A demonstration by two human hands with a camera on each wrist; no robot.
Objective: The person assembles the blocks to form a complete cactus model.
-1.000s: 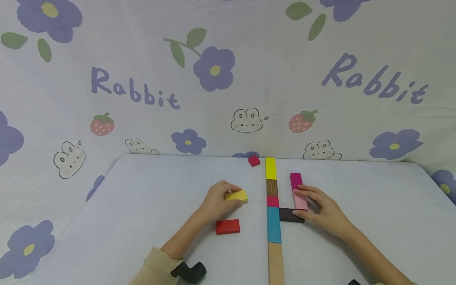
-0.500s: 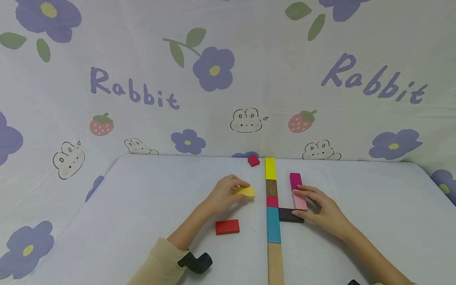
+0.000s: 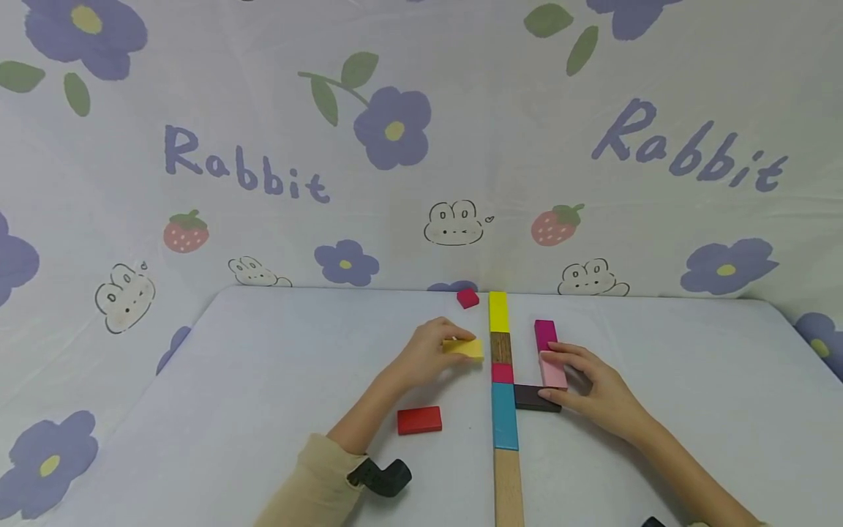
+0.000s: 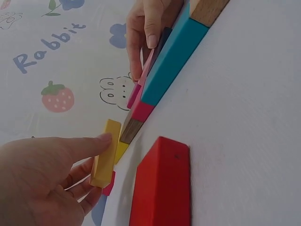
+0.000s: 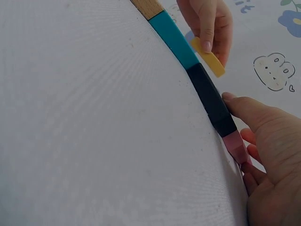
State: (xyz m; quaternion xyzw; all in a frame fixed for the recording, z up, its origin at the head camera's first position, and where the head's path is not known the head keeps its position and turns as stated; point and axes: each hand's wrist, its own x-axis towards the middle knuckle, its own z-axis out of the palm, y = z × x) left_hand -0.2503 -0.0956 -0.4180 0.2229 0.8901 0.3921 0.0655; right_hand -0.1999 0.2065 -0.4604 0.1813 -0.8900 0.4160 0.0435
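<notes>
Between thumb and fingers, my left hand pinches a pale yellow block, just left of a line of blocks. In the left wrist view the yellow block tilts in that grip. On the line's right side lies a black block, its end against the blue block. A light pink block extends away from it, with a magenta block beyond. My right hand spans the pink block, fingers at its far end and thumb over the black block; the exact contact is partly hidden.
The line holds a tan wooden block, the blue one, a red-pink block, a brown block and a bright yellow block. A red block lies left; a small red block sits near the table's far edge.
My left hand has carried the pale yellow block rightward and slightly away from me, closer to the line. The right hand and the blocks under it have stayed in place.
</notes>
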